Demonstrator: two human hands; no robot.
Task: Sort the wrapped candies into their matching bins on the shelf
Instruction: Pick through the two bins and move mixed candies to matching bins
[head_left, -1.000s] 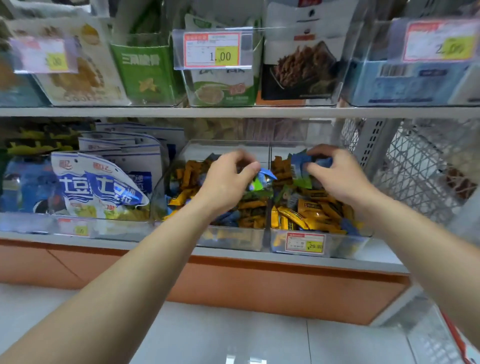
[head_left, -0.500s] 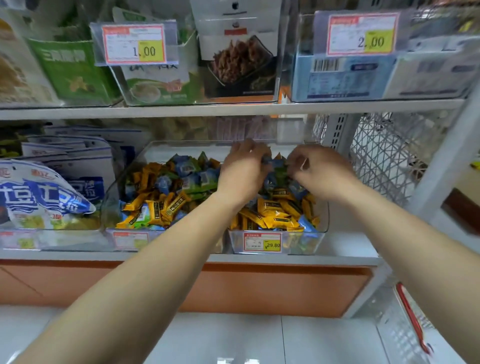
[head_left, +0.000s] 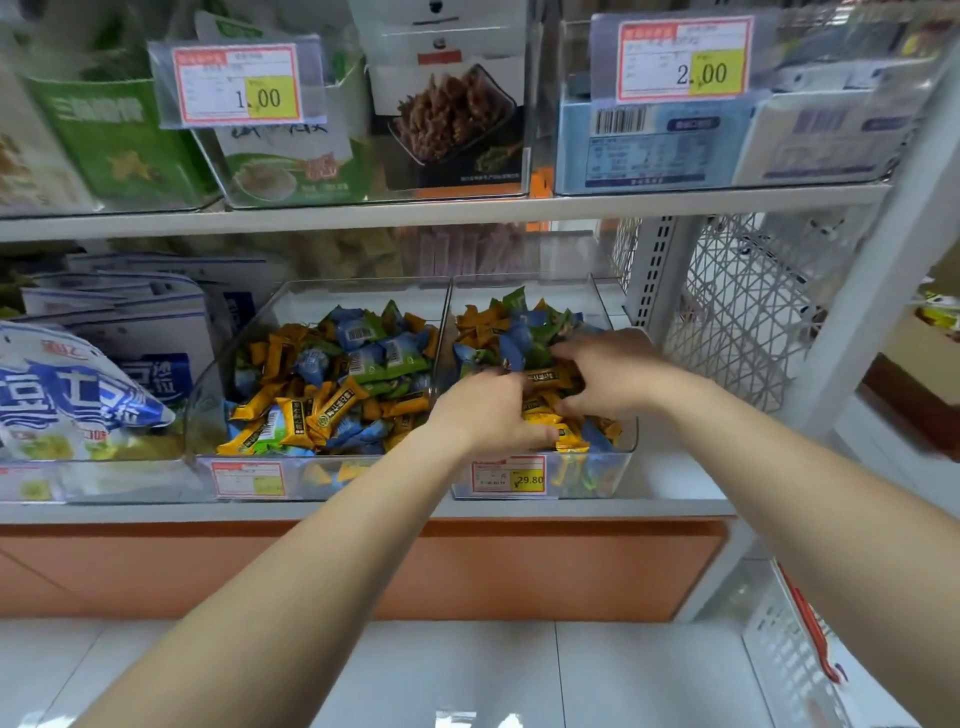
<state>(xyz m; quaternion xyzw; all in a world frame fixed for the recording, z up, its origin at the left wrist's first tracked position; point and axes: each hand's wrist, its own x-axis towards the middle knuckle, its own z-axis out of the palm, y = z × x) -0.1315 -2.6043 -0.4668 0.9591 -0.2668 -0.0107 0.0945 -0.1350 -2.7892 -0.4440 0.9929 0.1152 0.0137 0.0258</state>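
Note:
Two clear bins stand side by side on the lower shelf. The left bin (head_left: 208, 395) and the right bin (head_left: 626, 441) each hold a mixed pile of orange, blue and green wrapped candies (head_left: 332, 384). Both my hands are in the right bin, close together over the pile's front half. My left hand (head_left: 485, 413) has its back to me and its fingers are curled down into the candies, so what they hold is hidden. My right hand (head_left: 610, 376) bends its fingers and thumb round an orange candy (head_left: 545, 376).
Blue and white snack bags (head_left: 88, 395) fill the bin to the left. The upper shelf (head_left: 467, 208) hangs low over the bins and carries boxes and price tags. A white mesh panel (head_left: 737, 312) and an upright post close off the right side. A wire basket (head_left: 789, 654) sits at the lower right.
The view swung right. My left hand crossed from the left bin into the right one. Both hands then came forward and lower in the right bin's pile, staying close together.

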